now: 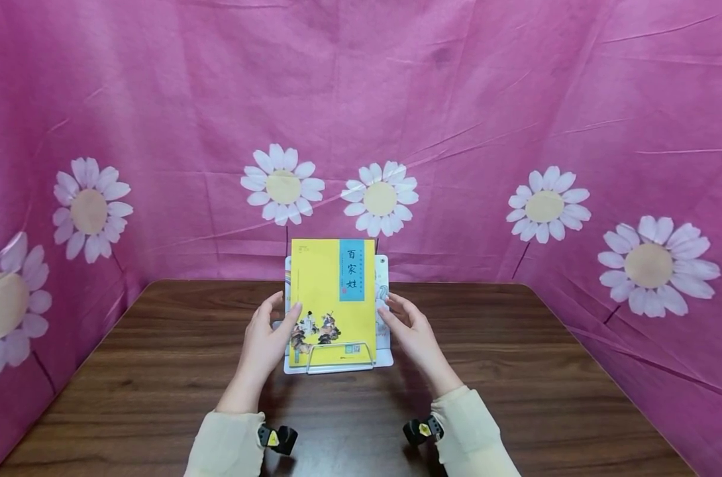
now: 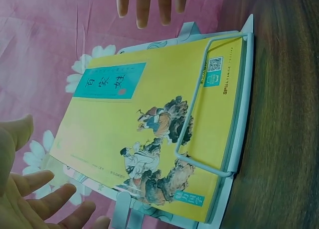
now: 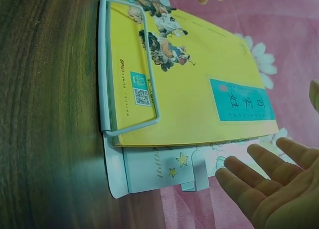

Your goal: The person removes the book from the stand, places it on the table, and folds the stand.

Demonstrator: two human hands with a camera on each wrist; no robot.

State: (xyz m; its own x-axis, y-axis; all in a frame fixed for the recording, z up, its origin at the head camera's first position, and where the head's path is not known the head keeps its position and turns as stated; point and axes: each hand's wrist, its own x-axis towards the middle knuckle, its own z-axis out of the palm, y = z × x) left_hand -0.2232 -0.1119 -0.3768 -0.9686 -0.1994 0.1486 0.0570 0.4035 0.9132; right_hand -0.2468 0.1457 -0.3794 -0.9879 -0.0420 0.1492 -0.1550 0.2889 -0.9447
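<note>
Cream sleeves (image 1: 226, 440) seen closest. Wooden table (image 1: 170, 351) topped by white stand (image 1: 383, 344); yellow book (image 1: 322, 291) propped on it, tilted back. Left hand (image 1: 265, 336) and right hand (image 1: 418, 336) held at either side, fingers spread, nothing gripped. Book's foot crossed by wire bar (image 3: 151, 64).

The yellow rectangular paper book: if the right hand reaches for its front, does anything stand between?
Yes, partly: a pale bent-wire bar crosses the lower front of the book. Nothing visible covers its blue rectangular panel.
</note>
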